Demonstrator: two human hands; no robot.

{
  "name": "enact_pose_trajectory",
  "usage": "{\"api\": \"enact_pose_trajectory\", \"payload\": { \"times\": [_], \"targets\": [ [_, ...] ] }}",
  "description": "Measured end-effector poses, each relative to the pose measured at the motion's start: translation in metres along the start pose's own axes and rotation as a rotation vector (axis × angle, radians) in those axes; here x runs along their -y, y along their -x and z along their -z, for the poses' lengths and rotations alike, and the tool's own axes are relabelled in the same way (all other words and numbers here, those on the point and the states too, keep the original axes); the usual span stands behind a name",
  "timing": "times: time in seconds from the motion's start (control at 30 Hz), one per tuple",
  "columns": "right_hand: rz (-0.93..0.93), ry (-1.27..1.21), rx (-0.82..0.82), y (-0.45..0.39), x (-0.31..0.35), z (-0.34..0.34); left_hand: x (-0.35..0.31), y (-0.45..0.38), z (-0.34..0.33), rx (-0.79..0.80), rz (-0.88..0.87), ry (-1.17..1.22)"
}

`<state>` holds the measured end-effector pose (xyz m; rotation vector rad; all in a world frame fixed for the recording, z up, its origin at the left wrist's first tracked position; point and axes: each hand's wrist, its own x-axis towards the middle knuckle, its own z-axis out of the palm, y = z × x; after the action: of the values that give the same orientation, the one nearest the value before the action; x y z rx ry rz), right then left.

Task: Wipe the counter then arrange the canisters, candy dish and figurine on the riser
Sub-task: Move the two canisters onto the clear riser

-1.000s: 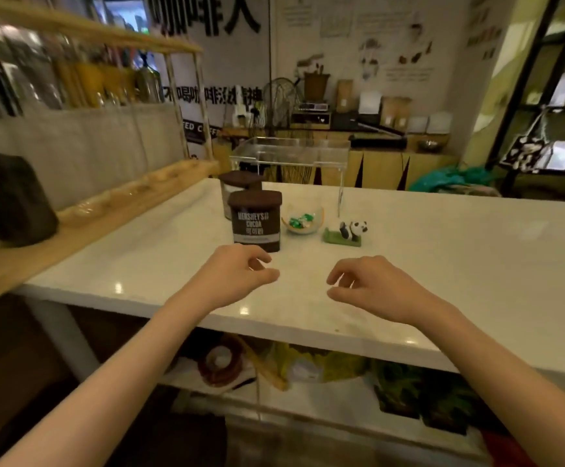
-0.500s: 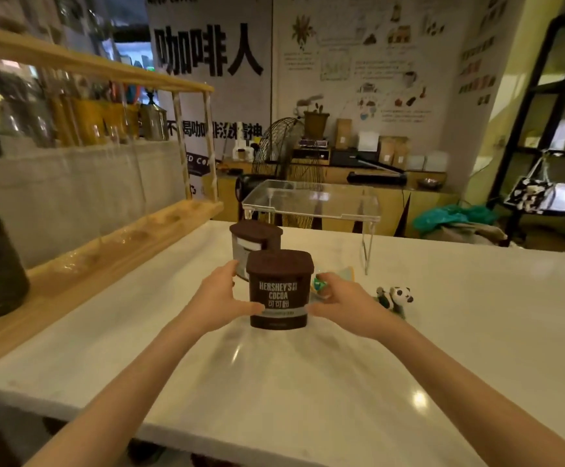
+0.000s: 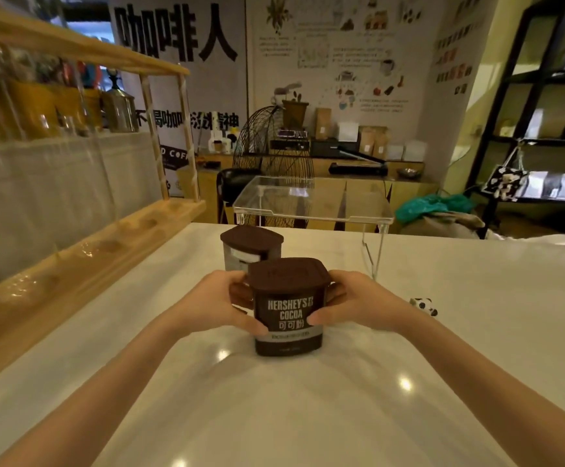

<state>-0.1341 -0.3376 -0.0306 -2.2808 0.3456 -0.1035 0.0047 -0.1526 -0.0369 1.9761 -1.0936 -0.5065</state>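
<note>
A dark brown cocoa canister (image 3: pixel 287 306) with a brown lid is gripped from both sides: my left hand (image 3: pixel 220 299) on its left wall, my right hand (image 3: pixel 358 303) on its right. Whether its base rests on the white counter (image 3: pixel 308 409) I cannot tell. Behind it stands a second canister (image 3: pixel 249 249), silver with a brown lid. The clear acrylic riser (image 3: pixel 311 200) stands at the counter's far edge. A small panda figurine (image 3: pixel 424 306) sits to the right, partly hidden behind my right wrist. The candy dish is hidden behind my right hand.
A wooden shelf (image 3: pixel 82 254) with glass panels runs along the counter's left side. Beyond the counter stand a wire fan (image 3: pixel 274 146), a low cabinet with boxes, and a black shelving unit (image 3: pixel 544 129) at the right.
Both hands went from hovering bare over the counter's near edge to closing on the cocoa canister. My view has moved closer and the canister now looks slightly raised.
</note>
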Motion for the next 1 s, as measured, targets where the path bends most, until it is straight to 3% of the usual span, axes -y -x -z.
{"api": "enact_pose_trajectory", "payload": {
  "times": [0.17,0.6,0.77,1.0],
  "targets": [
    [0.100,-0.131,-0.051,-0.013,0.031,0.038,-0.029,-0.013,0.035,-0.114,-0.092,0.004],
    [0.289,-0.367,-0.371,-0.116,0.097,0.108,-0.076,-0.096,0.111,-0.460,-0.185,0.351],
    [0.263,-0.455,-0.379,-0.169,0.088,0.106,-0.068,-0.143,0.110,-0.690,-0.212,0.251],
    [0.106,-0.642,-0.420,-0.230,0.062,0.096,-0.054,-0.187,0.097,-0.817,-0.183,0.067]
  ]
}}
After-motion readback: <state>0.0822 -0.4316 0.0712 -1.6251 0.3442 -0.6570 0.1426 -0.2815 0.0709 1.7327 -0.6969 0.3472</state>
